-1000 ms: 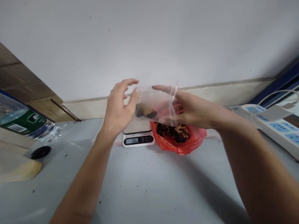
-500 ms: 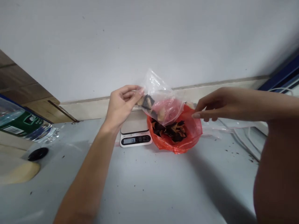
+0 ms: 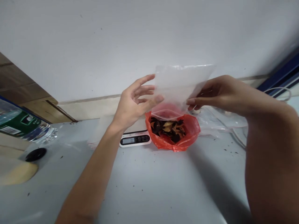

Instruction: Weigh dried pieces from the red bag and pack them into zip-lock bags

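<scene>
A clear zip-lock bag (image 3: 179, 82) hangs upside down, its mouth over the red plastic bag (image 3: 173, 147). My right hand (image 3: 211, 93) pinches the clear bag's right side. At its left edge, my left hand (image 3: 137, 98) is open, fingers and thumb apart; the thumb tip overlaps the film, and whether it touches I cannot tell. Dark brown dried pieces (image 3: 169, 128), some tan on the inside, lie in the red bag. Beside it on the left stands a white digital scale (image 3: 135, 140) reading 0.0, its plate partly behind my left hand.
More clear bags (image 3: 212, 121) lie right of the red bag, near a white cable (image 3: 239, 138). On the left are a tilted water bottle (image 3: 28, 124) with a green label, a black round object (image 3: 36, 154) and a pale yellow one (image 3: 22, 174). A wall (image 3: 105, 46) rises behind.
The clear bag has turned upside down, and the pieces it held are out of it; the red bag shows more. My right hand has taken hold of it, my left has opened. The display went from 10.6 to 0.0.
</scene>
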